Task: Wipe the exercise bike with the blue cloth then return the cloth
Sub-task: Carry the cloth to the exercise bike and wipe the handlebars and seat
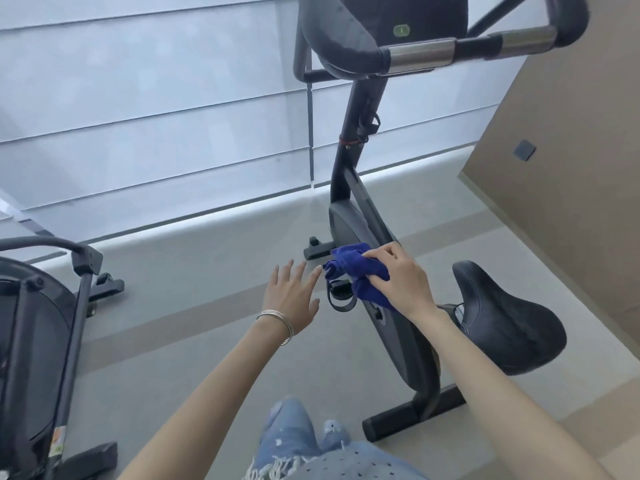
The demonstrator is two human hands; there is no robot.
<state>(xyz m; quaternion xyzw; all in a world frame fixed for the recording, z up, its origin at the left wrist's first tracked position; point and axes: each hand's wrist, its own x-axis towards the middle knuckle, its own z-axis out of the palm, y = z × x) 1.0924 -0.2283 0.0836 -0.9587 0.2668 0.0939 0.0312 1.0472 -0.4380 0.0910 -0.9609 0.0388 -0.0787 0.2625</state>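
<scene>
1. The exercise bike (401, 344) stands on a grey floor (207, 341) in front of a window covered by pale blinds (156, 116). Its black saddle (505, 317) is at the right. Its handlebar (422, 57) and console (401, 15) are at the top of the view.
2. The blue cloth (356, 271) is bunched up against the side of the bike's dark housing. It sits just above 1 pedal (341, 294) and the pedal's strap.
3. The right hand (401, 275) reaches in from the lower right. Its fingers are bent over the cloth, gripping the bundle and pressing it to the housing.
4. The left hand (291, 292) is flat, palm down, with fingers straight and spread, and it holds nothing. It hovers above the floor just left of the cloth and the pedal, touching neither.
5. Thin silver bangles (277, 320) sit on the left wrist. Both arms are bare.
6. A 2nd dark machine (31, 341) stands at the left edge, well apart from the bike.
7. Ripped blue jeans (291, 434) show at the bottom edge.
8. A brown wall panel (571, 168) fills the right side behind the saddle.
</scene>
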